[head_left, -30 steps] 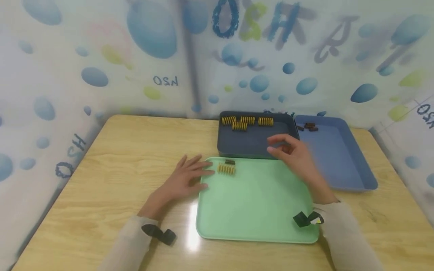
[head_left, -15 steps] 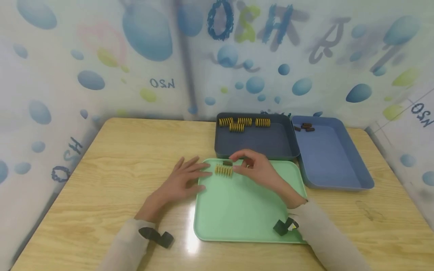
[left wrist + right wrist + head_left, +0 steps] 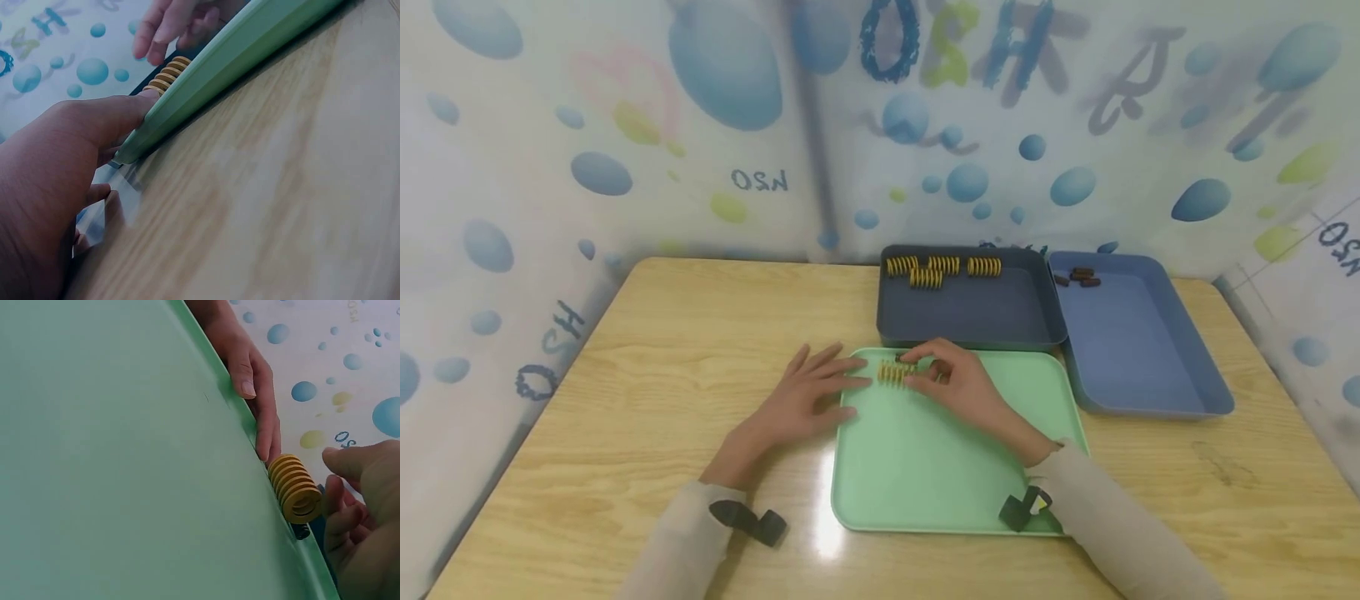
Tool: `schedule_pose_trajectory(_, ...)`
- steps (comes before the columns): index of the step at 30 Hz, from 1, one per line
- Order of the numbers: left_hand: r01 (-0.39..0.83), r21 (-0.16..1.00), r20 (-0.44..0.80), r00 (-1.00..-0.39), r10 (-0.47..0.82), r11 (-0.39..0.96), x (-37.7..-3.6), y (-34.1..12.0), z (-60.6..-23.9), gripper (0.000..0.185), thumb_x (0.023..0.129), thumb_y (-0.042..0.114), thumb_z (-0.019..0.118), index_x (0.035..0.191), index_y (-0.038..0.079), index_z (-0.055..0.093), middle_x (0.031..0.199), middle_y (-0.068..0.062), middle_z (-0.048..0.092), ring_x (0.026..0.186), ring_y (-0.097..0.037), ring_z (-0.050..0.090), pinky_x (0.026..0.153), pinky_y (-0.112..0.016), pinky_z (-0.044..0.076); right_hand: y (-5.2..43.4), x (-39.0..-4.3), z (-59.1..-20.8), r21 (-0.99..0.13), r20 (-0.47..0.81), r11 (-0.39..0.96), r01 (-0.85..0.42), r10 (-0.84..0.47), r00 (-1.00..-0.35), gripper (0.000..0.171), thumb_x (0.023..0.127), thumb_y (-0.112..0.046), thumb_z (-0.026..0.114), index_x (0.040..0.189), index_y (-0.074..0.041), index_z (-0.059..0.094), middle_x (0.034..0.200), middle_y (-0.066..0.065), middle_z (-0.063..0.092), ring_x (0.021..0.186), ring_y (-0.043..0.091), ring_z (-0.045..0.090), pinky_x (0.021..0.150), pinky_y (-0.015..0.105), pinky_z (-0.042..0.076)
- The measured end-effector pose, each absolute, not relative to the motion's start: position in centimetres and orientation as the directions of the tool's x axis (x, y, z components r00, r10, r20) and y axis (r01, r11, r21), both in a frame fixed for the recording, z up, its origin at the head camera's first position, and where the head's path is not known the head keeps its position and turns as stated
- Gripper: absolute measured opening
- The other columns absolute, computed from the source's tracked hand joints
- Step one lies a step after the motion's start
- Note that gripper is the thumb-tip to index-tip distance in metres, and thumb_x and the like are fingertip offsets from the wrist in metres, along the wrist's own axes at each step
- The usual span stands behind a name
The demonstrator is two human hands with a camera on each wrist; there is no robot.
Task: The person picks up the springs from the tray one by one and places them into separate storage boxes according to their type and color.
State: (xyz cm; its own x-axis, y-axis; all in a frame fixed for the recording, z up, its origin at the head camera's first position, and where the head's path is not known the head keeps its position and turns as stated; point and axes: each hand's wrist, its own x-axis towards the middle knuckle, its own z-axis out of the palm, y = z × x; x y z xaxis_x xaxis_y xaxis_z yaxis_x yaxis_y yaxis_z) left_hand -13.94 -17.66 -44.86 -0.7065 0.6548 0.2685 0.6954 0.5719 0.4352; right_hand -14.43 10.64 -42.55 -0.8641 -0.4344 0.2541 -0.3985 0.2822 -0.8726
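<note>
A yellow coil spring (image 3: 892,374) lies on the green tray (image 3: 955,467) near its far left corner. Just behind it is a small dark spring (image 3: 300,531), partly hidden by my right hand in the head view. My right hand (image 3: 958,383) hovers at the right end of both springs, thumb and index finger apart and bent. In the right wrist view a gap shows between those fingers and the yellow spring. With fingers spread, my left hand (image 3: 812,396) rests at the tray's left rim, fingertips over the edge and left of the yellow spring.
Behind the green tray stands a dark grey tray (image 3: 985,312) holding several yellow springs (image 3: 927,278). A blue tray (image 3: 1142,350) to its right holds several small dark brown springs (image 3: 1081,276). All stand on a wooden table (image 3: 700,333) against a patterned wall.
My right hand has moved left and down from over the dark grey tray's front edge to the two springs on the green tray. My left hand has stayed in place.
</note>
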Motion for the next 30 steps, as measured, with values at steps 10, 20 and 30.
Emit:
schedule_pose_trajectory(10,0.695,0.434,0.272,-0.708,0.652,0.573,-13.9,-17.6,-44.8,0.043,0.092,0.042,0.06,0.131,0.025,0.06,0.145,0.002,0.045,0.141,-0.035,0.022,0.109,-0.064,0.003,10.7,-14.6,-43.2,-0.839,0.221,0.37,-0.4,-0.44,-0.871,0.027,0.085,-0.013,0.074,0.111,-0.015,0.069,0.103,0.001,0.063,0.06,0.012,0.053,0.055,0.026,0.046)
schedule_pose_trajectory(20,0.7,0.432,0.279,-0.703,0.654,0.568,-13.9,-17.6,-44.7,0.043,0.092,0.041,0.06,0.131,0.025,0.06,0.145,0.002,0.046,0.14,-0.036,0.023,0.108,-0.064,0.004,10.9,-14.7,-43.4,-0.821,0.216,0.373,-0.432,-0.498,-0.84,0.029,0.085,-0.009,0.074,0.113,-0.016,0.069,0.106,0.0,0.062,0.061,0.012,0.053,0.056,0.025,0.046)
schedule_pose_trajectory(30,0.7,0.428,0.277,-0.704,0.654,0.572,-13.9,-17.5,-44.7,0.042,0.092,0.04,0.06,0.131,0.024,0.06,0.145,0.001,0.046,0.14,-0.037,0.024,0.108,-0.065,0.004,11.1,-14.6,-43.7,-0.844,0.156,0.366,-0.392,-0.531,-0.833,0.032,0.083,-0.002,0.073,0.114,-0.008,0.067,0.112,0.008,0.064,0.063,0.019,0.055,0.057,0.025,0.045)
